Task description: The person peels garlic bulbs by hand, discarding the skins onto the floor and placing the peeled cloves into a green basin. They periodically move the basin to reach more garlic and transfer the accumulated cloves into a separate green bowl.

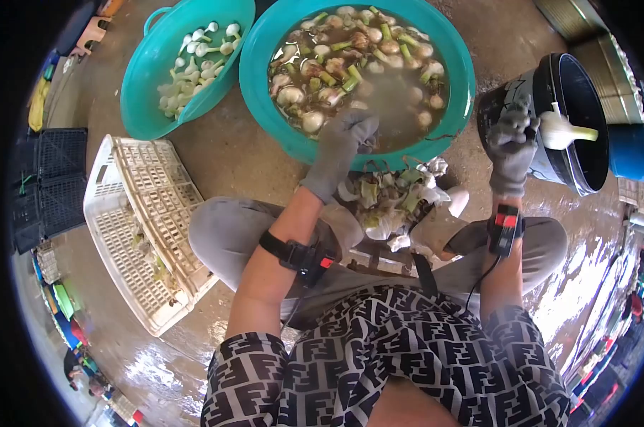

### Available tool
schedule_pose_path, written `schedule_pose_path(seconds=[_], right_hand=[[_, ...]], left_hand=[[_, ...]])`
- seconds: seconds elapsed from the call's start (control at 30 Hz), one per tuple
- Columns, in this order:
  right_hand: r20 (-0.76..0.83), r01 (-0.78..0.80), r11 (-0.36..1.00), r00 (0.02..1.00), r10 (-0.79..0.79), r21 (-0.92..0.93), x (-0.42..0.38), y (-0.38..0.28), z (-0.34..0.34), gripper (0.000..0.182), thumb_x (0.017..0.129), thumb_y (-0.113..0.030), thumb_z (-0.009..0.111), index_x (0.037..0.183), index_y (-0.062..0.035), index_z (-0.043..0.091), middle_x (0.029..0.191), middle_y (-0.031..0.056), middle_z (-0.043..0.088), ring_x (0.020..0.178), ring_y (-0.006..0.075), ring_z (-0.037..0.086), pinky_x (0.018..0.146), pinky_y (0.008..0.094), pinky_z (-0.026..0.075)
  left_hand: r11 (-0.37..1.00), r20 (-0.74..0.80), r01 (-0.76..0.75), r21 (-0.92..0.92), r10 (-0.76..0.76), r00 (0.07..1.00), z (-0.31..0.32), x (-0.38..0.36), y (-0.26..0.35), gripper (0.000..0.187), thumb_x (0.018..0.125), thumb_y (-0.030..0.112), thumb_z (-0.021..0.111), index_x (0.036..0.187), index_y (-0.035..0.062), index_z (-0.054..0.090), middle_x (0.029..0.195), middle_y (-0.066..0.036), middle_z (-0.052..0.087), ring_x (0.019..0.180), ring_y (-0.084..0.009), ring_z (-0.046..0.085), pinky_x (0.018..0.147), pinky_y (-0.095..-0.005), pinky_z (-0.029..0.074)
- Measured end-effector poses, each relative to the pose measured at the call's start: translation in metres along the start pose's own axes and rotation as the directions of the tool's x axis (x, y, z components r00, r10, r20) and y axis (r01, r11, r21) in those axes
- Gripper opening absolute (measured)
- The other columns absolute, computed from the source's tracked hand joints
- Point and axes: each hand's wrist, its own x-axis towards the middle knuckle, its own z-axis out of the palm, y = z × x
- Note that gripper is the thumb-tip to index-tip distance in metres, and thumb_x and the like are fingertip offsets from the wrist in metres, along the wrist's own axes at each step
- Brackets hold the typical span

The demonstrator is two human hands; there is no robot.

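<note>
My left hand (350,135), in a grey glove, hangs over the near rim of a round teal tub (251,89) with its fingers curled in. No object shows between those fingers. Garlic bulbs (312,121) with green stem stubs float in the tub's murky water. My right hand (511,142), also gloved, is beside a black bucket (542,85) with fingers bent and a small dark piece at their edge; I cannot tell what it grips. Right at its fingers, a white garlic bulb (563,132) with a trimmed green stem overlaps the bucket's mouth.
Peeled garlic lies in a second teal basin (140,92) at upper left. A white plastic crate (147,235) stands left of my knee. Garlic peelings (396,199) are heaped between my feet. A blue container (629,153) stands right of the bucket. The floor (151,356) is wet.
</note>
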Motion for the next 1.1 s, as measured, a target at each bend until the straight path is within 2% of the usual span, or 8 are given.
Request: schedule_pose_path(seconds=[0.1, 0.13, 0.27, 0.37, 0.47, 0.67, 0.77, 1.1], right_hand=[[-0.391, -0.360, 0.270, 0.918, -0.069, -0.893, 0.050, 0.012, -0.039, 0.030, 0.083, -0.027, 0.054, 0.103, -0.0047, 0.058, 0.089, 0.0087, 0.059, 0.078, 0.0179, 0.059, 0.064, 0.0288, 0.048], [-0.453, -0.481, -0.147, 0.872, -0.186, -0.864, 0.062, 0.020, -0.055, 0.030, 0.081, -0.026, 0.057, 0.102, -0.0051, 0.060, 0.090, 0.0095, 0.060, 0.079, 0.0188, 0.059, 0.065, 0.0297, 0.048], [-0.222, -0.283, -0.730, 0.958, -0.183, -0.622, 0.095, 0.093, -0.102, 0.031, 0.071, -0.027, 0.059, 0.097, -0.0126, 0.064, 0.095, 0.0181, 0.063, 0.087, 0.0329, 0.061, 0.077, 0.0370, 0.048], [-0.306, -0.244, -0.776, 0.950, -0.070, -0.581, 0.109, 0.101, -0.121, 0.029, 0.068, -0.028, 0.060, 0.092, -0.0120, 0.065, 0.092, 0.0178, 0.063, 0.087, 0.0344, 0.061, 0.078, 0.0396, 0.048], [-0.347, -0.263, -0.677, 0.938, -0.013, -0.687, 0.104, 0.102, -0.119, 0.033, 0.070, -0.033, 0.065, 0.090, -0.0079, 0.066, 0.097, 0.0178, 0.063, 0.093, 0.0315, 0.060, 0.079, 0.0391, 0.047], [-0.398, -0.380, 0.216, 0.916, -0.044, -0.899, 0.062, 0.110, -0.106, 0.015, 0.077, -0.005, 0.052, 0.085, 0.0017, 0.062, 0.067, 0.0068, 0.059, 0.058, 0.0131, 0.057, 0.053, 0.0256, 0.045], [-0.479, -0.457, 0.509, 0.873, 0.097, -0.730, 0.041, 0.112, -0.026, 0.020, 0.080, -0.018, 0.064, 0.085, 0.0012, 0.061, 0.065, 0.0048, 0.058, 0.058, 0.0094, 0.053, 0.052, 0.0244, 0.042], [0.028, 0.035, 0.532, 0.999, -0.023, -0.846, 0.012, 0.108, -0.003, 0.017, 0.083, -0.017, 0.061, 0.089, -0.0009, 0.059, 0.073, -0.0001, 0.058, 0.058, 0.0074, 0.052, 0.053, 0.0205, 0.043]], left_hand=[[0.991, -0.024, 0.049, -0.127, -0.053, 0.998, 0.002, 0.011, -0.007, 0.030, 0.085, 0.023, 0.059, 0.104, 0.0005, 0.056, 0.088, -0.004, 0.060, 0.071, -0.0111, 0.058, 0.061, -0.0231, 0.049], [0.983, -0.023, 0.068, -0.169, -0.073, 0.997, 0.004, 0.013, -0.010, 0.026, 0.085, 0.022, 0.059, 0.101, 0.0009, 0.057, 0.085, -0.003, 0.060, 0.068, -0.0100, 0.058, 0.059, -0.0221, 0.048], [0.973, 0.068, 0.125, -0.193, -0.114, 0.991, -0.001, 0.020, -0.006, 0.033, 0.086, 0.026, 0.058, 0.107, 0.0014, 0.056, 0.094, -0.005, 0.060, 0.076, -0.0133, 0.059, 0.066, -0.0261, 0.050], [0.960, 0.036, 0.138, -0.243, -0.133, 0.990, -0.004, 0.022, -0.004, 0.033, 0.085, 0.027, 0.059, 0.106, 0.0014, 0.057, 0.093, -0.005, 0.060, 0.075, -0.0133, 0.059, 0.066, -0.0263, 0.049], [0.969, 0.051, 0.132, -0.211, -0.124, 0.991, -0.007, 0.025, -0.008, 0.034, 0.085, 0.028, 0.060, 0.106, 0.0008, 0.057, 0.092, -0.005, 0.060, 0.075, -0.0134, 0.059, 0.067, -0.0263, 0.049], [0.915, 0.011, -0.159, 0.371, 0.166, 0.986, 0.003, 0.025, -0.028, 0.051, 0.077, 0.029, 0.068, 0.117, 0.0023, 0.050, 0.104, -0.011, 0.056, 0.095, -0.0203, 0.056, 0.082, -0.0298, 0.046], [0.759, 0.082, -0.268, 0.593, 0.273, 0.958, 0.009, 0.019, -0.029, 0.064, 0.072, 0.031, 0.072, 0.124, 0.0061, 0.044, 0.118, -0.014, 0.050, 0.110, -0.0249, 0.049, 0.092, -0.0333, 0.040], [0.800, 0.154, -0.380, 0.464, 0.349, 0.924, 0.001, 0.013, -0.031, 0.059, 0.072, 0.040, 0.071, 0.116, 0.0054, 0.051, 0.103, -0.010, 0.059, 0.095, -0.0217, 0.058, 0.080, -0.0303, 0.047]])
